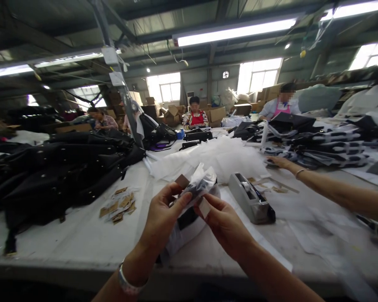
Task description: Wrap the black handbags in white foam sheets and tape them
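Head view, clock read from the wrapped bundle, twelve at the table's far side.

Item: wrapped bundle point(204, 184), clear plastic over something dark, at centre, between both hands, above the table's near part. Whether its lower end touches the tabletop, I cannot tell.

Edges: table point(82, 251), near edge crossing at six. Sheets, white, thin, loosely stacked point(208, 155), at twelve, just beyond the bundle. Tape dispenser, grey point(252, 203), at three to four, near the right hand. Cardboard scraps point(119, 205), at nine. Black goods, heaped point(63, 176), from nine to ten. Co-worker's hand point(280, 162), at two, forearm reaching in from three.

Room: pale tabletop between the left forearm and the scraps, seven to nine; a narrower strip separates the right hand from the dispenser.

Pose: left hand point(165, 209), forearm rising from seven, thumb across the plastic, gripping the bundle; a brown card point(182, 181) stands at its fingertips. Right hand point(223, 220), forearm rising from five, fingers bent inward, pinching a pale tab point(204, 207) against the bundle's near side.
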### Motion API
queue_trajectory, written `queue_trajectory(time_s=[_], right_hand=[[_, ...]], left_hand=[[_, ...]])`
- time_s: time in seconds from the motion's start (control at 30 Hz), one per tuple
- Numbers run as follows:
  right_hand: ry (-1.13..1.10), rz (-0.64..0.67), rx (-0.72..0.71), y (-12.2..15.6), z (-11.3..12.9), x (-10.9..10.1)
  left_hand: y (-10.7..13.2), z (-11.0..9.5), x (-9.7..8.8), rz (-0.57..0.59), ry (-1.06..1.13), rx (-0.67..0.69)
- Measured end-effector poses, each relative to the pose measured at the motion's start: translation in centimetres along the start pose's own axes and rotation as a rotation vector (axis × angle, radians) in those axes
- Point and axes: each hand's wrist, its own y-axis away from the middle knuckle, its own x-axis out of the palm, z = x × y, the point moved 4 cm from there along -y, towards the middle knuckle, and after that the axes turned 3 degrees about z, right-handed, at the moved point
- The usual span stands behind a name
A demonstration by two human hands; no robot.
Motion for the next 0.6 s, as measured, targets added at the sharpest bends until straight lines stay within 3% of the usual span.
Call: queue_trajectory(time_s=[0.1, 0.33, 0.6], right_hand=[[0.068, -0.013, -0.108, -0.1, -0.2, 0.7], [0.278, -0.279, -0.257, -0.8, -1.8, 0.7], [0.286, -0.308, -0.274, -1.4, -2.1, 0.8]], left_hand=[[0.2, 0.3, 0.0, -0.051, -0.041, 0.039], [0.8, 0.5, 0.9, -0.098, -0.173, 0.171], [1.9, -2.0, 0.3, -0.049, -0.379, 0.294]])
